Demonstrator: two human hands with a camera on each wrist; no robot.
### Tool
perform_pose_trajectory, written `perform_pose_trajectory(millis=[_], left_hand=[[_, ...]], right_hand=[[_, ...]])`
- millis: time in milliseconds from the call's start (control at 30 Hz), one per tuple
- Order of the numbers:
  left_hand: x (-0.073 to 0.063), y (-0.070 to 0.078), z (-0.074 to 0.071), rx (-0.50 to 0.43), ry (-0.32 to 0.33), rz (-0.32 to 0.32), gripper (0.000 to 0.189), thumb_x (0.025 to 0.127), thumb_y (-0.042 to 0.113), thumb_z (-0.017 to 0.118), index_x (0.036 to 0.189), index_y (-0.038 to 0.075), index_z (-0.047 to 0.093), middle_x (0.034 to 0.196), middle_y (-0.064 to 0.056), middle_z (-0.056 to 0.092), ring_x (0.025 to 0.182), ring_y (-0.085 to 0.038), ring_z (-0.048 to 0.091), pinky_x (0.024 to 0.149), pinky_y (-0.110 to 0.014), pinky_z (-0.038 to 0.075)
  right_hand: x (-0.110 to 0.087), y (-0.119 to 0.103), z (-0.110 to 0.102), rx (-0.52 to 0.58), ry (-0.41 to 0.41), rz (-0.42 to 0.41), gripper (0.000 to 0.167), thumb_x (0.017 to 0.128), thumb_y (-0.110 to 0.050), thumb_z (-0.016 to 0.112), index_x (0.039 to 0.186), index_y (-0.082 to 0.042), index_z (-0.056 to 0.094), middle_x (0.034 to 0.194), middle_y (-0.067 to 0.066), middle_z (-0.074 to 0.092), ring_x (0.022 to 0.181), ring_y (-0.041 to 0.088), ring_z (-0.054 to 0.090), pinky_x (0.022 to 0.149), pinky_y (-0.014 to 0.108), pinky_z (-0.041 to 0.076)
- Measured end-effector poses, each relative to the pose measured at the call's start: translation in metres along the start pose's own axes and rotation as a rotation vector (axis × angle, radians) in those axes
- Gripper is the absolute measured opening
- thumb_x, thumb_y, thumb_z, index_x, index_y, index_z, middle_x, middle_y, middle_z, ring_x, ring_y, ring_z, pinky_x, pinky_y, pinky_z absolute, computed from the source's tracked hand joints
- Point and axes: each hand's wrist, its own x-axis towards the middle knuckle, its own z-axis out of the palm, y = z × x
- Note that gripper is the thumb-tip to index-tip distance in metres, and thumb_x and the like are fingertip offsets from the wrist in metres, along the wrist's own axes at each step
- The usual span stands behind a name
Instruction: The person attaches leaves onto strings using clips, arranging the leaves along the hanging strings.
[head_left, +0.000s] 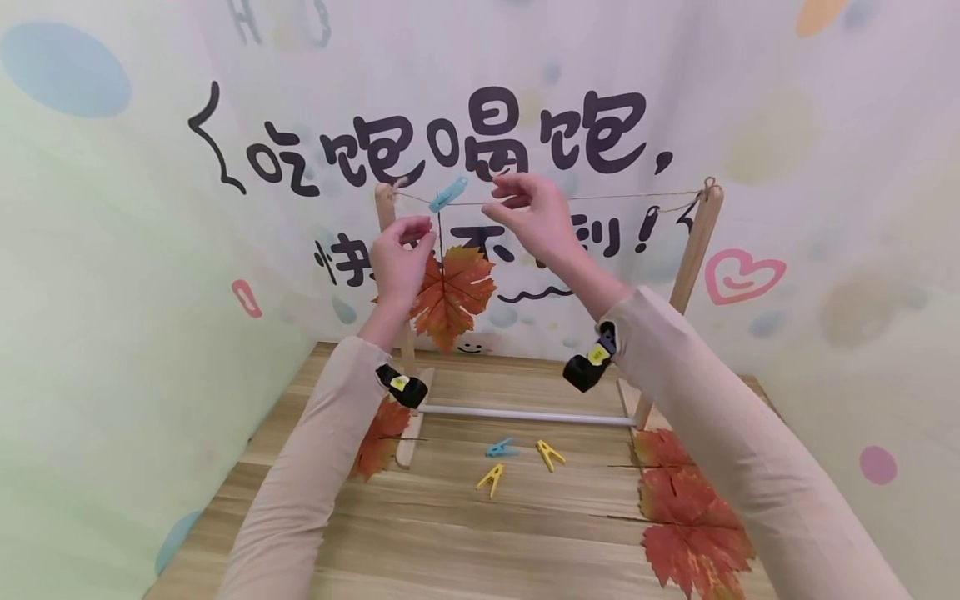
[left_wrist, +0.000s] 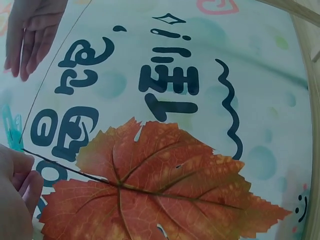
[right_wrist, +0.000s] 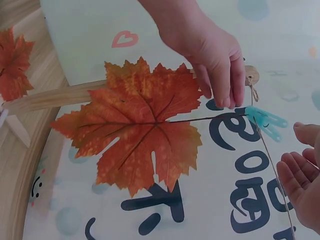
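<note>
A blue clothespin [head_left: 448, 194] sits on the thin string [head_left: 600, 197] near its left end. It grips the stem of an orange-red maple leaf [head_left: 453, 292], which hangs below the string. My left hand [head_left: 401, 254] is beside the stem, just under the clothespin, fingers loosely bent. In the right wrist view the left fingertips [right_wrist: 232, 100] stand close to the stem without closing round it. To the right of the clothespin, my right hand [head_left: 534, 212] is held near the string, its fingers apart and holding nothing. The right wrist view shows a gap between that hand and the clothespin [right_wrist: 267, 122].
Two wooden posts [head_left: 693, 250] hold the string, joined low down by a white rod [head_left: 525, 414]. On the wooden table [head_left: 465, 542] lie a blue clothespin [head_left: 501, 448] and two yellow clothespins [head_left: 551, 454]. More maple leaves [head_left: 686, 500] lie at right, another leaf [head_left: 381, 442] at left.
</note>
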Motion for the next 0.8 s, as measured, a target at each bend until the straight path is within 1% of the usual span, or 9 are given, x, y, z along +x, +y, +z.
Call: perform_pose_trajectory(millis=[167, 300, 400, 500, 700, 800], left_hand=[[-0.006, 0.0, -0.008, 0.002, -0.033, 0.052, 0.016, 0.081, 0.004, 0.065, 0.096, -0.003, 0.067, 0.093, -0.014, 0.067, 0.083, -0.019, 0.063, 0.071, -0.024, 0.05], [-0.013, -0.003, -0.014, 0.037, -0.06, 0.087, 0.016, 0.081, 0.004, 0.066, 0.095, -0.003, 0.067, 0.092, -0.014, 0.067, 0.082, -0.019, 0.062, 0.073, -0.022, 0.05], [-0.019, -0.008, -0.019, 0.059, -0.077, 0.115, 0.016, 0.08, 0.004, 0.067, 0.095, -0.002, 0.067, 0.092, -0.013, 0.068, 0.081, -0.018, 0.062, 0.072, -0.022, 0.051], [-0.024, -0.015, -0.023, 0.083, -0.1, 0.133, 0.015, 0.08, 0.003, 0.067, 0.094, -0.002, 0.067, 0.091, -0.014, 0.067, 0.079, -0.019, 0.062, 0.071, -0.024, 0.051], [-0.038, -0.03, -0.033, 0.181, -0.165, 0.181, 0.016, 0.081, 0.004, 0.066, 0.096, -0.002, 0.067, 0.092, -0.014, 0.067, 0.081, -0.022, 0.063, 0.07, -0.033, 0.053], [-0.046, -0.039, -0.037, 0.19, -0.187, 0.202, 0.017, 0.08, 0.001, 0.067, 0.096, -0.003, 0.066, 0.092, -0.015, 0.067, 0.081, -0.024, 0.063, 0.068, -0.035, 0.054]], right_hand=[[-0.015, 0.01, -0.013, -0.052, -0.013, 0.007, 0.041, 0.08, -0.017, 0.069, 0.118, -0.005, 0.059, 0.105, 0.01, 0.064, 0.092, 0.018, 0.061, 0.073, 0.024, 0.048], [-0.029, 0.02, -0.021, -0.077, -0.04, 0.017, 0.042, 0.08, -0.017, 0.07, 0.118, -0.004, 0.058, 0.105, 0.01, 0.064, 0.091, 0.018, 0.061, 0.069, 0.021, 0.047], [-0.04, 0.029, -0.025, -0.092, -0.053, 0.028, 0.042, 0.079, -0.018, 0.071, 0.117, -0.004, 0.059, 0.103, 0.01, 0.064, 0.09, 0.018, 0.061, 0.07, 0.021, 0.047], [-0.051, 0.041, -0.029, -0.077, -0.069, 0.037, 0.041, 0.079, -0.016, 0.071, 0.116, -0.003, 0.059, 0.105, 0.012, 0.064, 0.091, 0.019, 0.061, 0.073, 0.021, 0.048], [-0.077, 0.065, -0.038, -0.034, -0.11, 0.05, 0.042, 0.081, -0.012, 0.068, 0.118, 0.002, 0.055, 0.107, 0.016, 0.062, 0.092, 0.023, 0.06, 0.079, 0.029, 0.05], [-0.091, 0.077, -0.042, -0.043, -0.12, 0.068, 0.043, 0.081, -0.012, 0.068, 0.119, 0.002, 0.055, 0.107, 0.016, 0.062, 0.093, 0.023, 0.06, 0.08, 0.031, 0.05]])
